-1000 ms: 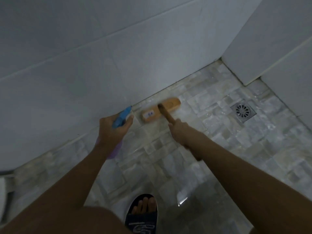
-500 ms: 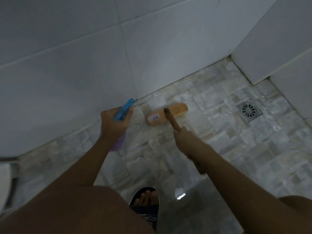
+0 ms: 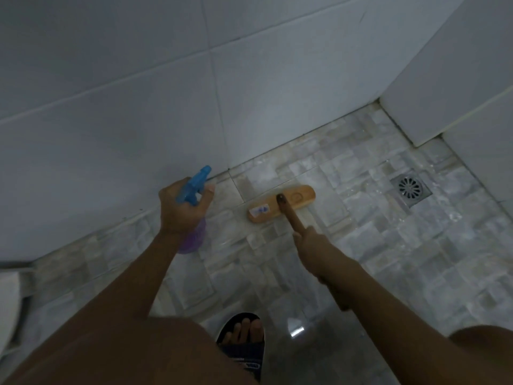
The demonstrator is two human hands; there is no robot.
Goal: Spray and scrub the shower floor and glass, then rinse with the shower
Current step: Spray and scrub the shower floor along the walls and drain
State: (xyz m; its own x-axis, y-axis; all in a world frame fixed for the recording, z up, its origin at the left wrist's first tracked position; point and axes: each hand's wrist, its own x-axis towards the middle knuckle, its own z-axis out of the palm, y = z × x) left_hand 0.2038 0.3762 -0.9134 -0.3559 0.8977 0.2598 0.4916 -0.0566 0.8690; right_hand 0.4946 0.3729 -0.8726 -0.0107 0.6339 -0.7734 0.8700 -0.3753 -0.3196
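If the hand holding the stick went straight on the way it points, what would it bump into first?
Most likely the wooden brush head: the right hand points along the handle straight to it. The tiled wall lies beyond, though depth is hard to judge.

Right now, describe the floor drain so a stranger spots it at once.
Start at the corner of the white tiled walls. On the floor near the right-hand wall lies the drain. It alone is metal: a square plate, round slotted grate.

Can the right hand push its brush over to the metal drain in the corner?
Probably yes. Only bare marbled floor tiles lie between the wooden long-handled scrub brush, held by the right hand, and the square metal floor drain; nothing blocks it.
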